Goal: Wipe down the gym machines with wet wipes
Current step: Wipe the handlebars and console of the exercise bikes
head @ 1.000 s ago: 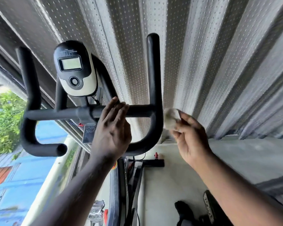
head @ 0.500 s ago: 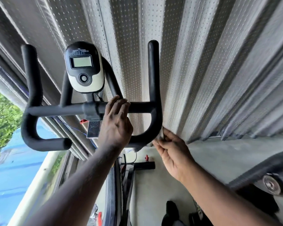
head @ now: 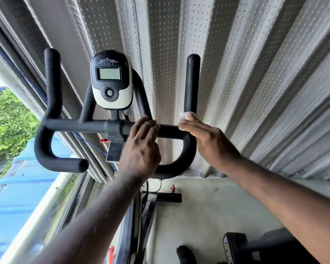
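Head view: the left hand (head: 141,147) reaches up from the lower middle of the frame, its fingers curled over the crossbar of the black handlebar (head: 78,126), gripping it. The right hand (head: 210,140) comes in from the lower right, fingers pressed together and laid fairly flat, pushing a white wet wipe (head: 184,115) against the bar where the right upright joins it. The wipe peeks out at the fingertips. A black-and-white console (head: 111,80) with a grey screen stands above the crossbar. Behind is a ribbed, perforated metal shutter (head: 246,73); below, a pale floor (head: 208,206); green leaves (head: 6,126) at left.
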